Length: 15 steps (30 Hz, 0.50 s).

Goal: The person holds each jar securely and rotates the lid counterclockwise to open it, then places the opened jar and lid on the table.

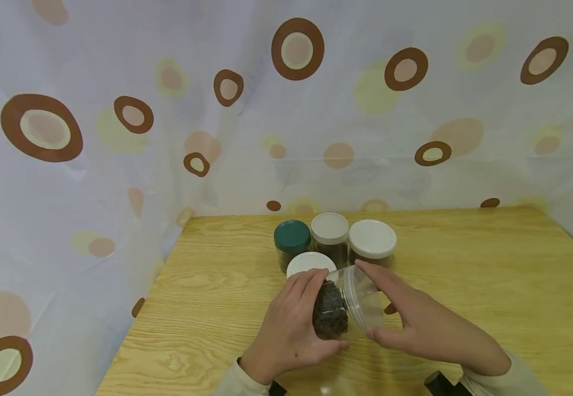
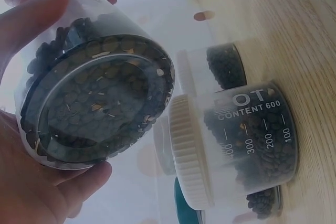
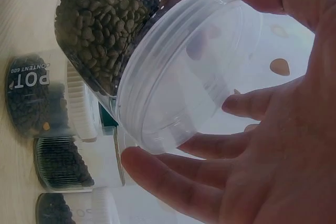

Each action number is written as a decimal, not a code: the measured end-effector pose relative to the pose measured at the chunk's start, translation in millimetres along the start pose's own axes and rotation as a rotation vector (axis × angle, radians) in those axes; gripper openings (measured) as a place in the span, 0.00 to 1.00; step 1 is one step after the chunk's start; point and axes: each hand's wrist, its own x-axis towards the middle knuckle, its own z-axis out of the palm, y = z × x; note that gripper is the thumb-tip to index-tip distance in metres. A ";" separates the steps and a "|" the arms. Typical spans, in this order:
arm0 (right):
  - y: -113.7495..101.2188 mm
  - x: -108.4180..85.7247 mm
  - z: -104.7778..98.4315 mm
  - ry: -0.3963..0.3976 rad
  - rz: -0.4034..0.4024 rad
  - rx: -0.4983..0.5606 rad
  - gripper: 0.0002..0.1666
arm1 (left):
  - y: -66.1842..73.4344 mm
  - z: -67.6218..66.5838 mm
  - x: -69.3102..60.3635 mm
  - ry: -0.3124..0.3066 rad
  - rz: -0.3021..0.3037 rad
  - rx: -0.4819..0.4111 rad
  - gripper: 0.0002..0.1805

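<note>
A clear jar (image 1: 330, 311) of dark beans is tilted on its side above the table, its base towards the left wrist camera. My left hand (image 1: 293, 324) grips the jar around its body, thumb below and fingers over the top. At the jar's right end is a clear plastic lid (image 3: 184, 72). My right hand (image 1: 420, 324) holds this lid by its rim, with the thumb on one side and the fingers (image 3: 152, 174) spread round the other. Whether the lid is still screwed tight cannot be made out.
Behind the hands stand several upright jars: one with a green lid (image 1: 292, 235), and white-lidded ones (image 1: 329, 228), (image 1: 373, 238). The nearest white-lidded jar (image 2: 241, 140) has printed markings and dark contents. They stand on a wooden table (image 1: 207, 297) before a patterned curtain (image 1: 247, 132).
</note>
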 end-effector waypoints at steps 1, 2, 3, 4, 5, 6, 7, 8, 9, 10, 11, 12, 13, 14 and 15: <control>0.1 0.0 0.2 0.009 -0.021 -0.009 0.53 | -0.1 -0.1 0.0 0.003 0.001 -0.003 0.59; 0.0 0.1 0.2 0.014 -0.033 -0.019 0.53 | -0.2 -0.2 0.1 0.005 0.002 -0.004 0.59; -0.2 0.2 0.0 0.017 -0.041 -0.030 0.54 | -0.2 -0.3 0.2 0.009 0.004 -0.003 0.59; -0.3 0.4 -0.3 0.018 -0.045 -0.039 0.54 | -0.1 -0.2 0.2 0.011 0.005 -0.004 0.59; -0.5 0.4 -0.5 0.020 -0.048 -0.050 0.54 | -0.1 -0.2 0.4 0.008 0.004 -0.006 0.59; -0.6 0.3 -0.8 0.022 -0.049 -0.056 0.54 | -0.2 -0.2 0.4 0.006 0.003 -0.007 0.59; -0.5 0.2 -0.9 0.023 -0.050 -0.059 0.54 | -0.2 -0.2 0.4 -0.001 0.000 -0.010 0.59; -0.4 0.1 -1.1 0.024 -0.051 -0.064 0.55 | -0.2 -0.1 0.3 -0.008 -0.004 -0.014 0.59; -0.1 0.0 -1.0 0.026 -0.055 -0.067 0.55 | -0.3 0.1 0.2 -0.015 -0.007 -0.016 0.59; 0.2 -0.2 -1.0 0.028 -0.058 -0.070 0.55 | -0.3 0.2 0.0 -0.023 -0.011 -0.019 0.59; 0.7 -0.4 -0.8 0.030 -0.063 -0.072 0.55 | -0.4 0.4 -0.2 -0.029 -0.015 -0.020 0.59; 1.1 -0.5 -0.7 0.030 -0.066 -0.072 0.55 | -0.5 0.6 -0.4 -0.034 -0.017 -0.020 0.59; 1.4 -0.7 -0.7 0.029 -0.068 -0.076 0.54 | -0.5 0.8 -0.6 -0.037 -0.020 -0.020 0.59; 1.7 -1.0 -0.6 0.029 -0.071 -0.083 0.54 | -0.6 0.9 -0.8 -0.038 -0.021 -0.018 0.59; 1.8 -1.2 -0.6 0.030 -0.075 -0.092 0.54 | -0.6 0.9 -0.9 -0.039 -0.023 -0.017 0.59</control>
